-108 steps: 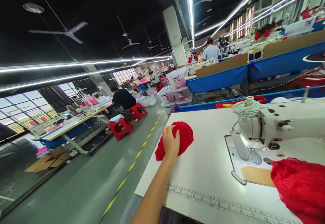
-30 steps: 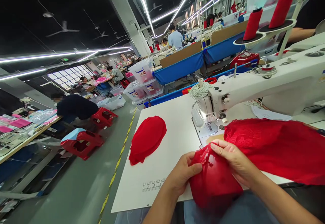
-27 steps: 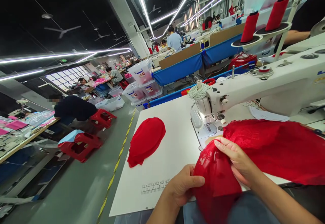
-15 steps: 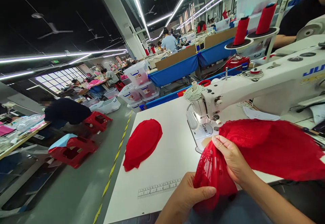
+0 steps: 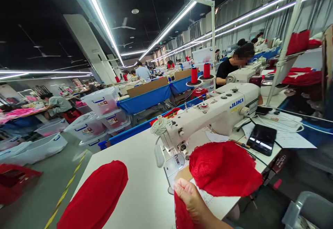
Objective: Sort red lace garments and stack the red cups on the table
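The long white sewing table (image 5: 140,173) fills the lower half of the view, with the white Juki sewing machine (image 5: 208,118) standing on it to the right of centre, a coil of white cord (image 5: 159,126) on its head end. Half a second ago the view looked down on both hands working a red lace piece at the table's near edge; now the head has lifted and turned right, so most of that work has slid under the bottom edge. A flat stack of red rounded fabric pieces (image 5: 97,196) lies at the table's near left, well apart from the machine. A heap of red lace fabric (image 5: 225,168) rests just right of the needle plate, touching the machine bed. A black phone (image 5: 261,139) lies beyond it on papers. Only one hand (image 5: 191,203) shows, at the bottom centre; judging by the earlier frames it is likely the right hand, its fingers pinched closed on the edge of the red lace piece (image 5: 180,213) hanging below the table edge. The left hand is out of view, so its grip cannot be told.
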`<state>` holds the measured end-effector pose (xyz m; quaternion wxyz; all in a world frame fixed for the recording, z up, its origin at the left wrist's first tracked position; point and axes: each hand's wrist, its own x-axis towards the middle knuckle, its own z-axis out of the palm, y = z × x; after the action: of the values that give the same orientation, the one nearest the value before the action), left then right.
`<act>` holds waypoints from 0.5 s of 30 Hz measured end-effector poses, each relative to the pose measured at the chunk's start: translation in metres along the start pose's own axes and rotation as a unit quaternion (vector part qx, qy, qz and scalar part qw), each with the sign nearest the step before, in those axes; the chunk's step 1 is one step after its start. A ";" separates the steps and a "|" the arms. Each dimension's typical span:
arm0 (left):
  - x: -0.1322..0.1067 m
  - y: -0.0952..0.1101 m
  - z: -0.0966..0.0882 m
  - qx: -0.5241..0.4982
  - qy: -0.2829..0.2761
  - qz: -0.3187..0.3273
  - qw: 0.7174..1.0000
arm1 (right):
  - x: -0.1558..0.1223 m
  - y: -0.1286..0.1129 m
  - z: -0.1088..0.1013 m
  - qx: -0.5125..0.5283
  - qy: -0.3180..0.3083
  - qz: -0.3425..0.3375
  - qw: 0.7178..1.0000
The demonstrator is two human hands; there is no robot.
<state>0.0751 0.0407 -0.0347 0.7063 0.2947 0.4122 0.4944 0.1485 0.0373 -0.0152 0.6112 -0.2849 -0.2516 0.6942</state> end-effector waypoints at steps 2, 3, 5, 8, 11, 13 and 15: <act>0.004 0.005 -0.002 -0.028 0.005 0.042 0.999 | 0.002 0.002 -0.003 0.002 -0.024 0.010 1.000; 0.003 0.010 -0.003 -0.045 0.004 0.058 0.997 | 0.003 0.002 -0.005 0.004 -0.038 0.023 0.999; -0.006 0.020 -0.004 -0.092 0.011 0.058 0.994 | 0.002 0.001 -0.010 0.017 -0.068 0.061 0.996; -0.031 0.037 0.002 -0.141 0.045 0.023 0.989 | -0.011 -0.004 -0.017 0.060 -0.109 0.130 0.984; -0.052 0.047 0.013 -0.165 0.106 0.033 0.980 | -0.033 -0.009 -0.021 0.191 -0.111 0.227 0.949; -0.055 0.049 0.019 -0.184 0.148 0.057 0.970 | -0.047 -0.013 -0.022 0.261 -0.096 0.283 0.918; -0.051 0.047 0.022 -0.208 0.175 0.069 0.960 | -0.059 -0.016 -0.022 0.311 -0.068 0.303 0.898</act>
<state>0.0638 0.0082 0.0297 0.6329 0.0777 0.3959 0.6608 0.1806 -0.0194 -0.0150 0.4101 -0.0955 0.0346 0.9064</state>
